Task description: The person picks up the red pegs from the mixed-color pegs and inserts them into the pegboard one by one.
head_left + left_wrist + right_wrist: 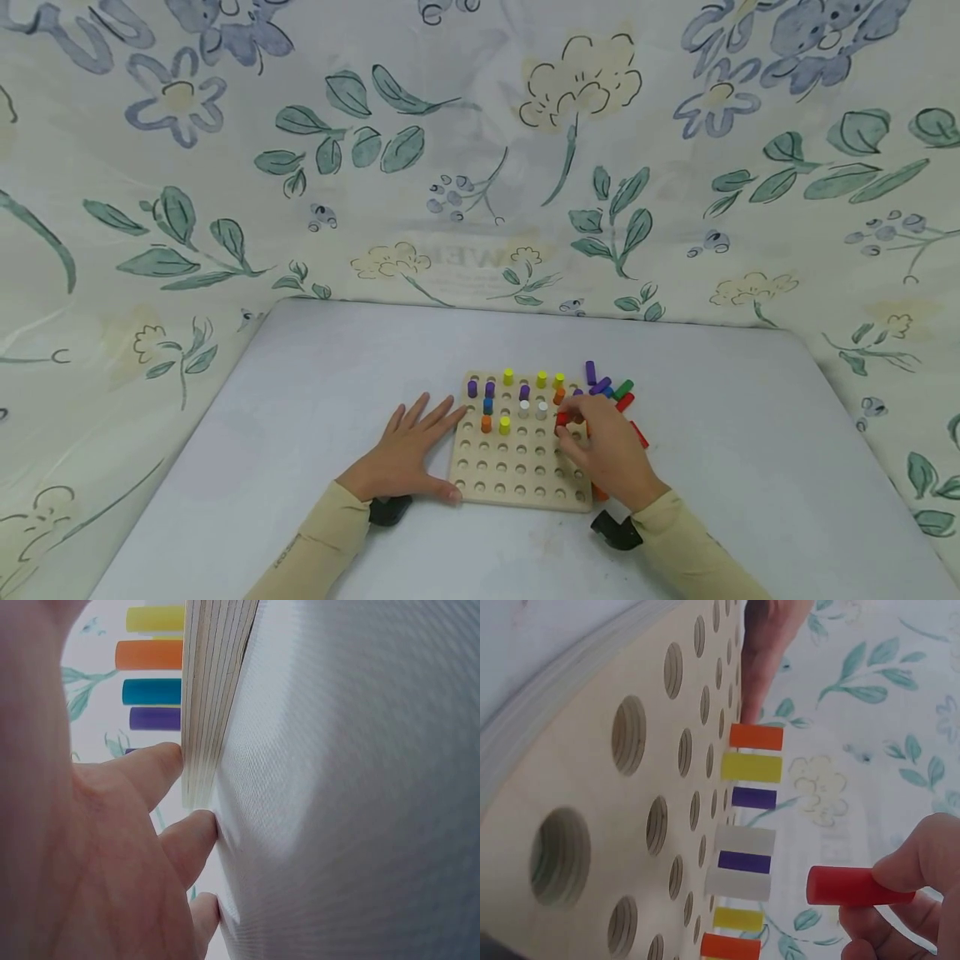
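Observation:
A wooden pegboard (510, 479) with rows of round holes lies on the table, and colored pegs stand in several of its far holes. My right hand (611, 450) is over the board's right side and pinches a red peg (847, 886) between thumb and fingers. In the right wrist view the peg is apart from the board's face, its free end toward the holes. My left hand (408, 454) lies spread at the board's left edge, its fingers straight. The left wrist view shows a fingertip (171, 759) against the layered edge, other fingertips on the table.
Loose pegs lie right of the board, among them a green peg (623, 389), a purple peg (590, 372) and a red peg (639, 434). Standing pegs include a blue one (488, 406) and a white one (524, 409). A flowered cloth (480, 167) hangs behind the white table (337, 358).

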Motion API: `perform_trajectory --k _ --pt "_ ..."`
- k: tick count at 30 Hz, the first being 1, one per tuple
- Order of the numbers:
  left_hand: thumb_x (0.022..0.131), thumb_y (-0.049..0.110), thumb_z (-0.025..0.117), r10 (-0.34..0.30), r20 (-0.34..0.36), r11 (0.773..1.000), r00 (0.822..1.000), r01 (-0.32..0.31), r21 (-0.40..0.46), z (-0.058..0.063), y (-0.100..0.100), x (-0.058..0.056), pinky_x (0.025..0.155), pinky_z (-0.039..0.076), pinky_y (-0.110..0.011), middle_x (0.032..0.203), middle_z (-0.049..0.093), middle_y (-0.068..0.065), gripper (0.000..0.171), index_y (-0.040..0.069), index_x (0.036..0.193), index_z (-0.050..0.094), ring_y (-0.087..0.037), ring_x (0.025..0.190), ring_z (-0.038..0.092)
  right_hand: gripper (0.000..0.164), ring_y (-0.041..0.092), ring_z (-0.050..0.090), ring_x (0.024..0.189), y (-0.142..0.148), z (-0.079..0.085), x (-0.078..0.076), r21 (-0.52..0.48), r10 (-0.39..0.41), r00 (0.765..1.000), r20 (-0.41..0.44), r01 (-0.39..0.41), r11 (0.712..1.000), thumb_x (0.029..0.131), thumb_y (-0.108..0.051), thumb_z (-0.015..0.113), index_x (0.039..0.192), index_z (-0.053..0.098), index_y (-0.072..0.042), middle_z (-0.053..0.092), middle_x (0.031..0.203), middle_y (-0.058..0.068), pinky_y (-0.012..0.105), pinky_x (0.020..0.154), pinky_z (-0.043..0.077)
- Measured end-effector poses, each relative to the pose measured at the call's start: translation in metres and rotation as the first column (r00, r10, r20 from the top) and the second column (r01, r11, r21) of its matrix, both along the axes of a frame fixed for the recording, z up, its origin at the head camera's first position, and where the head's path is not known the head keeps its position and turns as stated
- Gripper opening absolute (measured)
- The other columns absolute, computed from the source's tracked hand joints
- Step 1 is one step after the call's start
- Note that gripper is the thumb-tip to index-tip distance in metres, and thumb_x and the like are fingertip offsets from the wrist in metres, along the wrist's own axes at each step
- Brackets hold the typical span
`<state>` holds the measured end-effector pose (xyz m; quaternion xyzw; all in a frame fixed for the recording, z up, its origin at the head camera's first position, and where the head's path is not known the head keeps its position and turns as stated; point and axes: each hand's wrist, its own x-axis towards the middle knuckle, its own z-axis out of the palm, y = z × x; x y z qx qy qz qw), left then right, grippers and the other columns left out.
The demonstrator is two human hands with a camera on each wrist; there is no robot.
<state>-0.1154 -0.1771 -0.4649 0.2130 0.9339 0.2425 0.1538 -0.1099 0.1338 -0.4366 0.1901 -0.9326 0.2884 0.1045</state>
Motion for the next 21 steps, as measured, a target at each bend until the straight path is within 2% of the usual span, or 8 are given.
perform_trajectory --k 9,16,21 --pt "0.067 0.067 0.082 -0.003 -0.004 1.000 1.000 0.003 -0.005 0.001 0.000 0.000 0.119 -0.003 -0.064 0.167 0.018 -0.010 0.118 0.018 0.160 0.028 -0.041 0.153 -0.002 0.025 0.016 0.059 0.089 -0.011 0.001 0.001 -0.001 0.030 1.000 -0.006 -0.030 1.000 0.085 -0.012 0.079 0.108 0.068 -0.008 0.065 0.098 0.000 0.032 0.077 0.057" --pt "0.067 0.066 0.083 0.003 0.003 1.000 1.000 -0.002 -0.005 0.001 0.001 -0.001 0.119 -0.004 -0.063 0.167 0.018 -0.010 0.119 0.019 0.160 0.028 -0.040 0.153 -0.003 0.025 0.017 0.060 0.094 -0.021 0.001 0.002 0.013 0.054 0.998 0.036 -0.055 0.998 0.087 -0.013 0.080 0.108 0.067 -0.008 0.065 0.100 0.000 0.034 0.083 0.057" --pt "0.067 0.066 0.083 0.001 0.007 1.000 1.000 -0.001 -0.007 0.001 0.001 -0.001 0.119 -0.005 -0.063 0.167 0.017 -0.011 0.119 0.018 0.160 0.028 -0.041 0.153 -0.003 0.026 0.015 0.060 0.095 -0.027 0.000 0.003 0.023 0.070 0.996 0.056 -0.072 0.997 0.088 -0.015 0.079 0.111 0.069 -0.010 0.066 0.102 -0.001 0.032 0.084 0.057"
